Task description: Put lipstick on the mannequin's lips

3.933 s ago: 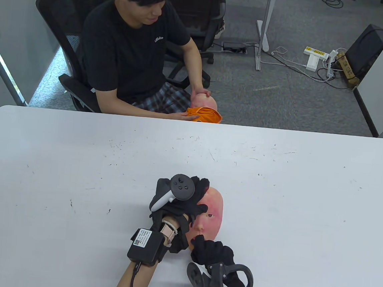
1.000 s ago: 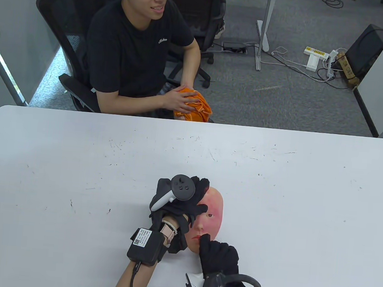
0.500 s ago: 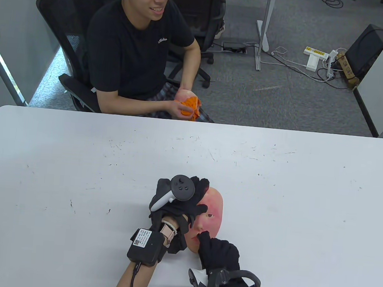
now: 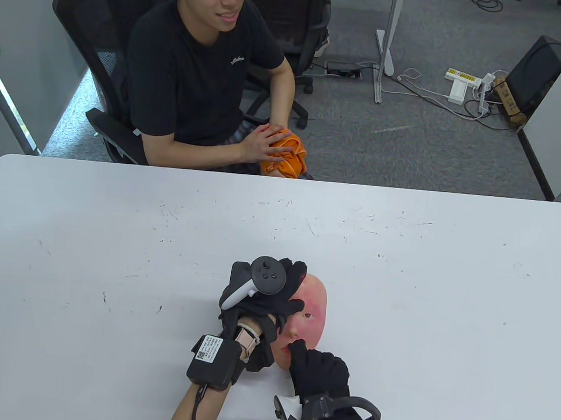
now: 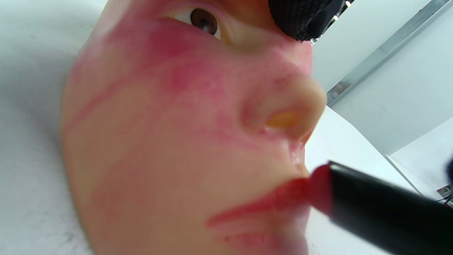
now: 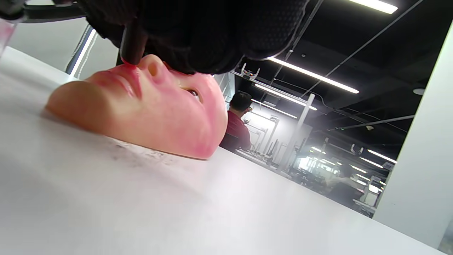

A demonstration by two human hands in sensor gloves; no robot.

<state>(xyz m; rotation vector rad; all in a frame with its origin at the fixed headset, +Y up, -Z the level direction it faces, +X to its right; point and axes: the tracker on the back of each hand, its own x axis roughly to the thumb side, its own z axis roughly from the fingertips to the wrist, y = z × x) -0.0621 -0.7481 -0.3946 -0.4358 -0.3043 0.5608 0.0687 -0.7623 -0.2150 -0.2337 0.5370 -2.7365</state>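
A skin-toned mannequin face (image 4: pixel 312 306) with red smears lies face-up on the white table (image 4: pixel 111 234). My left hand (image 4: pixel 273 292) rests on its forehead and left side and holds it in place; one left fingertip (image 5: pixel 304 17) shows by the eye. My right hand (image 4: pixel 318 370) grips a black lipstick (image 6: pixel 131 44). Its red tip (image 5: pixel 318 191) touches the upper lip (image 5: pixel 283 198) below the nose in the left wrist view. The lips (image 6: pixel 124 79) carry red colour. The face also shows in the right wrist view (image 6: pixel 152 113).
A person in a black shirt (image 4: pixel 200 65) sits across the table and holds an orange cloth (image 4: pixel 287 156) on his lap. The table has small scuff marks (image 4: pixel 281 205). The floor beyond has cables and a power strip (image 4: pixel 463 81).
My right hand has shifted slightly along the mouth, staying on the lips. My left hand and the face have not moved. The person opposite has moved his orange cloth about.
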